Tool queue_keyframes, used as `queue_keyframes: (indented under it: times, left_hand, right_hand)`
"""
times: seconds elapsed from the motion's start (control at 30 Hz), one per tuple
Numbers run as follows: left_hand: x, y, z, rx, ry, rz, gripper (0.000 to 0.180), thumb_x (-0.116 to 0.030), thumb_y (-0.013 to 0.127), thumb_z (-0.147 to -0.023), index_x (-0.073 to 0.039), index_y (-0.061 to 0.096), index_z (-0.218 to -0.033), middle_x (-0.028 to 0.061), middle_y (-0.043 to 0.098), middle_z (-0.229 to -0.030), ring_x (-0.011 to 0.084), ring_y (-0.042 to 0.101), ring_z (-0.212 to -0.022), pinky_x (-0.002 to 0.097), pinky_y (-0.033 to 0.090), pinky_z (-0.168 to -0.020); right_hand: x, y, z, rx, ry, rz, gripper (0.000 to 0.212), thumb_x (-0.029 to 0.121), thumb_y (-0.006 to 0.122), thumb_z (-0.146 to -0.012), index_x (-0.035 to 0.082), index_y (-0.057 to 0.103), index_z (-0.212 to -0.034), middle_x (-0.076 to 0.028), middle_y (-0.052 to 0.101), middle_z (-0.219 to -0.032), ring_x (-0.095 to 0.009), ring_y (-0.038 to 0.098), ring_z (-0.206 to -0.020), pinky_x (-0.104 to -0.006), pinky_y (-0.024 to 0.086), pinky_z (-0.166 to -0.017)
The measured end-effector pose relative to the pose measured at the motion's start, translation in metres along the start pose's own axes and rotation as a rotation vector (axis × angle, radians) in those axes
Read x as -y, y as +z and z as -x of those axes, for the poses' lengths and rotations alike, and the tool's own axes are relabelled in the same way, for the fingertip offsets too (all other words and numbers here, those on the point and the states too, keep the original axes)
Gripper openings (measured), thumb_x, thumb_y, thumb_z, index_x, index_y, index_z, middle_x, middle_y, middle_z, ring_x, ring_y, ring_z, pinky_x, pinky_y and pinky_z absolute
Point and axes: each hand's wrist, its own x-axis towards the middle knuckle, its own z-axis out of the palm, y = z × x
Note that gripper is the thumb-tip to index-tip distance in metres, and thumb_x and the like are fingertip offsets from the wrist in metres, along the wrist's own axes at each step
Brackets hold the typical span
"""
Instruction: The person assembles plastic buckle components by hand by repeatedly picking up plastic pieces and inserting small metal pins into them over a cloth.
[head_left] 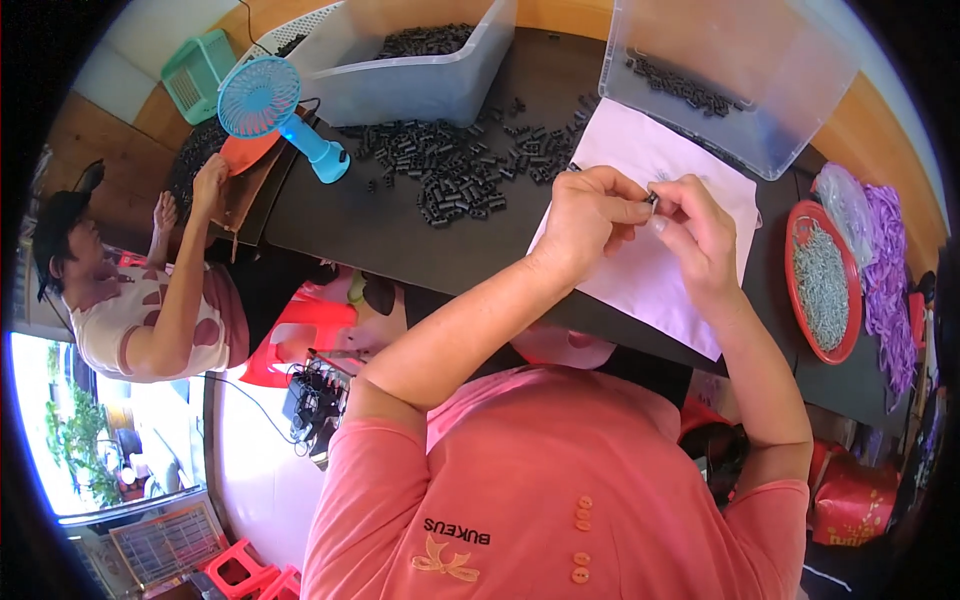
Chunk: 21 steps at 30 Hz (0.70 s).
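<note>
Over a sheet of pale pink paper (640,270), my two hands meet at a small black plastic part (652,198). My left hand (592,218) is closed, thumb and forefinger pinching the part. My right hand (697,235) is also closed, its thumb and fingertips pressed against the part's other side. A silvery glint shows there, too small to name. To the left of my hands, many loose black parts (455,170) lie heaped on the dark table (340,235). A red basket (795,300) of thin silvery metal pins (825,290) stands to the right.
A clear plastic bin (400,90) holding black parts stands at the back; another clear bin (740,60) is beyond the paper. Left of the heap stands a blue fan (262,98). A co-worker (160,310) sits at the left. Purple strips (885,280) lie at the far right.
</note>
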Motion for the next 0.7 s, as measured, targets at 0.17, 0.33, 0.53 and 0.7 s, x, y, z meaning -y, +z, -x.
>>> queue_keyframes:
  times: [0.17,0.33,0.53,0.7]
  left_hand:
    - [0.014,-0.002,-0.013,0.070,0.034,0.169,0.010,0.000,0.067,-0.080,0.005,0.066,-0.089,0.0119,0.068,-0.079,0.0181,0.065,-0.066,0.0266,0.050,-0.059]
    - [0.008,-0.005,-0.014,0.191,-0.021,0.267,0.011,0.001,0.064,-0.082,0.009,0.066,-0.090,0.0150,0.067,-0.081,0.0194,0.063,-0.066,0.0285,0.050,-0.056]
    - [0.007,-0.002,-0.014,0.272,-0.106,0.354,0.020,-0.008,0.061,-0.089,0.012,0.064,-0.092,0.0165,0.066,-0.086,0.0205,0.061,-0.064,0.0297,0.049,-0.054]
    - [0.008,-0.006,-0.013,0.286,-0.115,0.321,0.024,-0.014,0.056,-0.094,0.009,0.063,-0.097,0.0140,0.065,-0.091,0.0219,0.062,-0.068,0.0329,0.050,-0.056]
  right_hand:
    - [-0.005,0.014,0.000,-0.185,-0.194,0.332,0.032,0.010,0.071,-0.068,0.005,0.055,-0.095,-0.011,0.054,-0.080,-0.027,0.058,-0.069,-0.0346,0.046,-0.059]
    - [-0.021,0.019,-0.005,-0.288,-0.337,0.456,0.025,0.007,0.069,-0.061,0.009,0.053,-0.080,-0.005,0.051,-0.070,-0.023,0.055,-0.059,-0.0346,0.044,-0.053]
    - [-0.018,0.013,0.000,-0.265,-0.173,0.202,0.028,0.008,0.073,-0.058,0.009,0.053,-0.077,-0.004,0.053,-0.069,-0.019,0.055,-0.055,-0.0317,0.043,-0.049]
    - [-0.014,0.008,0.004,-0.234,-0.093,0.176,0.028,0.009,0.074,-0.058,0.009,0.052,-0.075,-0.004,0.051,-0.066,-0.020,0.054,-0.054,-0.0312,0.042,-0.049]
